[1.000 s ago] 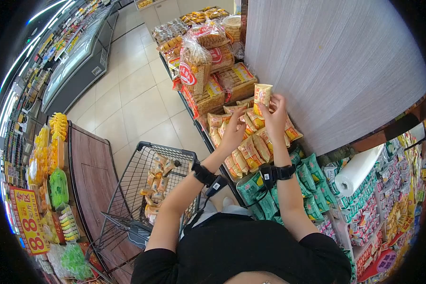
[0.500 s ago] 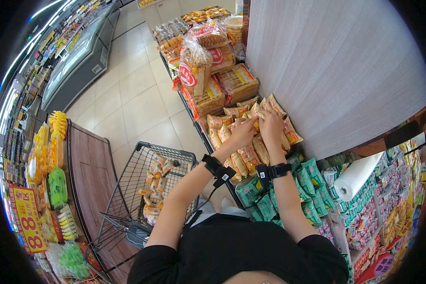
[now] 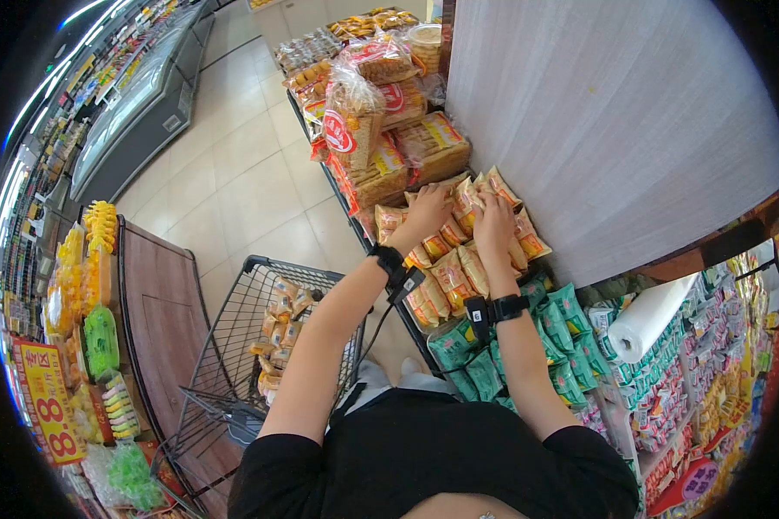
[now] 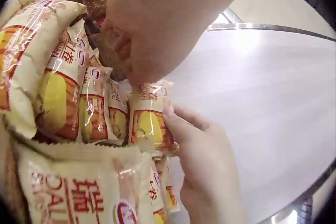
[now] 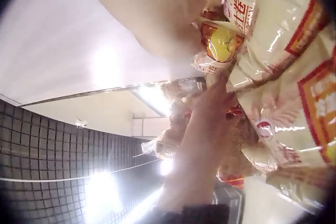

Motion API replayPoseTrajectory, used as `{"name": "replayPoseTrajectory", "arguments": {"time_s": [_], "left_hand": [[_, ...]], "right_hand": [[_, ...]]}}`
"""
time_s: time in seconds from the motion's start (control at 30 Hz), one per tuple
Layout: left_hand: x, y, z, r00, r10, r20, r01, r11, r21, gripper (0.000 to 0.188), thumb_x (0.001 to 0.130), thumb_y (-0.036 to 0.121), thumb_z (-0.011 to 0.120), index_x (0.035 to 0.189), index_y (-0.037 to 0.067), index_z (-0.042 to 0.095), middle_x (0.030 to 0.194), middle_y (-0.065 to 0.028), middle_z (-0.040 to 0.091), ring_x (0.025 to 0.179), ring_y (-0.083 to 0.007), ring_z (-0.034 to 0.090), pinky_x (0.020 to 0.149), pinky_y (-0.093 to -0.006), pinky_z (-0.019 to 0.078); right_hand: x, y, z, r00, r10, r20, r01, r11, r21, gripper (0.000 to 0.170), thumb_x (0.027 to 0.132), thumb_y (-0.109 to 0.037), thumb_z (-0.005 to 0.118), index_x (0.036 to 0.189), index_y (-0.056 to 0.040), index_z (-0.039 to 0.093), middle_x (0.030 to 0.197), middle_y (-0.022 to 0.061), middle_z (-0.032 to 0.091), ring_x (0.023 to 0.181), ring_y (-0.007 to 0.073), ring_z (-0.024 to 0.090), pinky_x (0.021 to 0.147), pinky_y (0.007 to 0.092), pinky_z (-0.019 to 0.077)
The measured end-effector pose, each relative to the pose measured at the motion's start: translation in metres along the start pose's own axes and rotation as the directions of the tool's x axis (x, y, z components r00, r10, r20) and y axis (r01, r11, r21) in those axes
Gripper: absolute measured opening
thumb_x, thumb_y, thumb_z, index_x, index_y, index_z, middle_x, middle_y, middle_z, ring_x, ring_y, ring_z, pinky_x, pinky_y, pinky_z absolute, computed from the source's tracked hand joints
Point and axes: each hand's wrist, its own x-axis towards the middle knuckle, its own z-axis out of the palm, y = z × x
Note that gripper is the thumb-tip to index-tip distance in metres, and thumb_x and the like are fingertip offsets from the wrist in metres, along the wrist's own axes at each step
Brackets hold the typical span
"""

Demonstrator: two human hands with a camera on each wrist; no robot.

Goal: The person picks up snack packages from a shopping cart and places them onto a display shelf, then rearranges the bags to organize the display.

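Cream-and-orange packets of Swiss rolls (image 3: pixel 452 281) lie in rows on the display shelf. My right hand (image 3: pixel 493 229) pinches one upright packet (image 4: pixel 149 116) at the back of the rows. In the left wrist view, its thumb presses that packet's side. To the left, my left hand (image 3: pixel 430 210) reaches down at the far edge of the rows, near the bagged pastries. Its fingers (image 4: pixel 123 48) curl round a tan packet mostly hidden by the hand. In the right wrist view, the left hand (image 5: pixel 212 95) is beside a packet with a yellow roll picture (image 5: pixel 220 43).
Large bags of pastries (image 3: pixel 355 121) are stacked behind the packets. A grey panel (image 3: pixel 597 130) rises at the right. Green packets (image 3: pixel 567 320) and a white plastic roll (image 3: pixel 653 320) are nearer me. At left stands a wire shopping cart (image 3: pixel 225 337) with small packets (image 3: pixel 279 333) inside.
The right hand has lowered a raised Swiss roll packet into the rows. The left hand first came down beside it, then moved left and away toward the pastry bags, its fingers curling.
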Motion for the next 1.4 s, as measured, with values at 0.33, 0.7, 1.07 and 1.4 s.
{"name": "replayPoseTrajectory", "arguments": {"time_s": [0.33, 0.7, 1.07, 1.4], "left_hand": [[0.047, -0.053, 0.062, 0.925, 0.077, 0.373, -0.007, 0.983, -0.185, 0.046, 0.077, 0.030, 0.059, 0.116, 0.006, 0.054, 0.108, -0.0218, 0.058, 0.110, -0.0375, 0.048, 0.098, -0.0491, 0.0288], [0.037, -0.027, 0.043, 0.945, 0.006, 0.326, 0.076, 0.968, -0.238, 0.041, 0.078, 0.022, 0.053, 0.114, 0.001, 0.056, 0.110, -0.0246, 0.057, 0.107, -0.0393, 0.051, 0.090, -0.0417, 0.0423], [0.038, -0.025, 0.036, 0.939, -0.115, 0.324, 0.235, 0.901, -0.363, 0.041, 0.081, 0.019, 0.060, 0.118, 0.001, 0.054, 0.107, -0.0186, 0.061, 0.094, -0.0260, 0.060, 0.081, -0.0337, 0.0467], [0.039, -0.032, 0.042, 0.975, -0.068, 0.214, 0.114, 0.972, -0.208, 0.039, 0.076, 0.011, 0.064, 0.112, -0.001, 0.055, 0.109, -0.0162, 0.060, 0.101, -0.0244, 0.057, 0.086, -0.0320, 0.0440]], "right_hand": [[0.003, 0.016, -0.026, 0.990, 0.092, -0.105, -0.052, 0.942, 0.332, 0.024, 0.080, -0.021, 0.064, 0.101, -0.0092, 0.061, 0.096, 0.0092, 0.058, 0.095, 0.0299, 0.052, 0.082, 0.0417, 0.0411], [-0.008, -0.004, -0.012, 0.981, -0.029, 0.194, 0.046, 0.996, -0.081, 0.050, 0.068, -0.028, 0.071, 0.113, -0.0120, 0.057, 0.109, 0.0062, 0.059, 0.105, 0.0269, 0.045, 0.094, 0.0495, 0.0259], [-0.003, 0.034, 0.008, 0.980, 0.180, 0.084, -0.197, 0.931, 0.306, 0.045, 0.077, -0.022, 0.064, 0.114, -0.0012, 0.050, 0.104, 0.0178, 0.057, 0.100, 0.0343, 0.049, 0.088, 0.0448, 0.0363], [-0.001, 0.036, 0.003, 0.954, 0.294, -0.066, -0.239, 0.872, 0.426, 0.038, 0.082, -0.016, 0.058, 0.113, 0.0037, 0.049, 0.104, 0.0197, 0.058, 0.093, 0.0319, 0.057, 0.081, 0.0377, 0.0437]]}}
